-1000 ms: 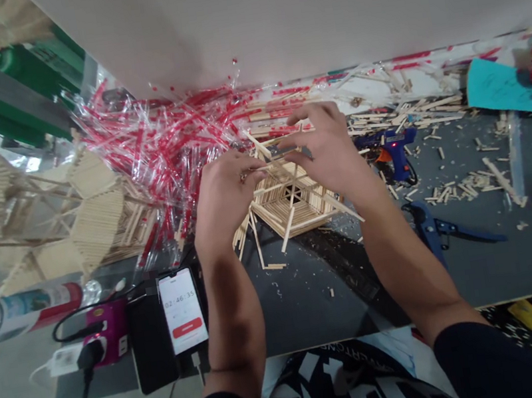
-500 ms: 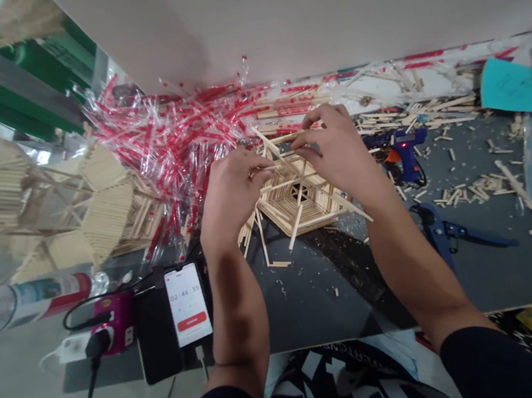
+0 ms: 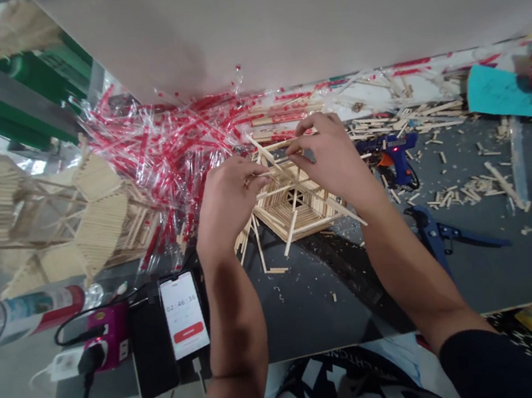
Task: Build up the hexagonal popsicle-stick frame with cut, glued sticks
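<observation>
A six-sided open frame of stacked wooden sticks (image 3: 307,222) sits on the dark tabletop, its inside narrowing to a small hexagonal opening. Longer sticks cross over its top, and one pale stick (image 3: 291,227) slants toward me. My left hand (image 3: 232,194) is closed at the frame's left back side, thumb and fingers pinched on a wooden stick end. My right hand (image 3: 326,149) is over the back right side, its thumb and fingertips pinched together close to the crossing sticks. Whatever lies between the right fingertips is too small to make out.
Red-and-clear plastic wrappers (image 3: 159,135) pile up behind on the left. A blue glue gun (image 3: 401,157) and blue cutter (image 3: 436,232) lie right, among stick scraps (image 3: 471,190). Left are stick panels (image 3: 102,231), a bottle (image 3: 26,314), a purple power block (image 3: 116,334) and a phone (image 3: 185,316).
The view has shifted slightly, moving most things a little left in the picture. Both hands keep nearly the same pinched pose at the frame. The phone timer has advanced one second.
</observation>
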Tool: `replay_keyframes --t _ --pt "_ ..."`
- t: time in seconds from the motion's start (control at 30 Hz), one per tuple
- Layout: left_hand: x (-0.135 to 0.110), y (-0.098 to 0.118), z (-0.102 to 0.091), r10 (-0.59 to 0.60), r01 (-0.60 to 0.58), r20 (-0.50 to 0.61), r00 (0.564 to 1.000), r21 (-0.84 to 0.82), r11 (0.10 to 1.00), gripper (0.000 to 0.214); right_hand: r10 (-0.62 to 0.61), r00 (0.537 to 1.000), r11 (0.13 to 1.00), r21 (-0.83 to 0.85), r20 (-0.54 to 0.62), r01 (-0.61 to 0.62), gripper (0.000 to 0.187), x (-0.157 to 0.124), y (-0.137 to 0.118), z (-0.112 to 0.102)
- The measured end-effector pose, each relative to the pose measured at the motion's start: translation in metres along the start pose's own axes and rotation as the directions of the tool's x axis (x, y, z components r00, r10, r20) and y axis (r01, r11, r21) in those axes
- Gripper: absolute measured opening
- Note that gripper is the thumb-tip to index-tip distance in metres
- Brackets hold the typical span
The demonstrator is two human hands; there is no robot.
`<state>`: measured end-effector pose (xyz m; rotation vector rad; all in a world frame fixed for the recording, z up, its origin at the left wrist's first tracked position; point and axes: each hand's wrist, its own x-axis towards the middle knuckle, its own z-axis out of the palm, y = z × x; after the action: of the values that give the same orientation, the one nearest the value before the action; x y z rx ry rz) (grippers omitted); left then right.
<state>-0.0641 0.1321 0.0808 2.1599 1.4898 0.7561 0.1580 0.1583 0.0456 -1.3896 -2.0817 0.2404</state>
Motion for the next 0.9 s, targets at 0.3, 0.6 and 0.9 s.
replay_keyframes --t 0.3,0.6,0.9 --pt "-0.0004 -0.0007 -0.0001 -0.014 0.014 0.001 1.000 0.006 1.000 0.018 0.035 0.999 0.999 0.018 0.025 -0.035 0.022 0.0026 -0.0035 -0.0029" --pt "-0.0009 -0.0012 0.0018 -0.017 0.017 -0.002 1.000 0.002 1.000 0.018 0.043 0.999 0.999 0.028 0.013 -0.043 0.020 0.0019 -0.0021 -0.0016" --pt "-0.0018 -0.0004 0.0026 -0.012 0.012 -0.003 1.000 0.025 1.000 0.018 0.021 0.999 0.999 0.035 0.032 -0.022 0.019 0.0040 0.0046 -0.0008"
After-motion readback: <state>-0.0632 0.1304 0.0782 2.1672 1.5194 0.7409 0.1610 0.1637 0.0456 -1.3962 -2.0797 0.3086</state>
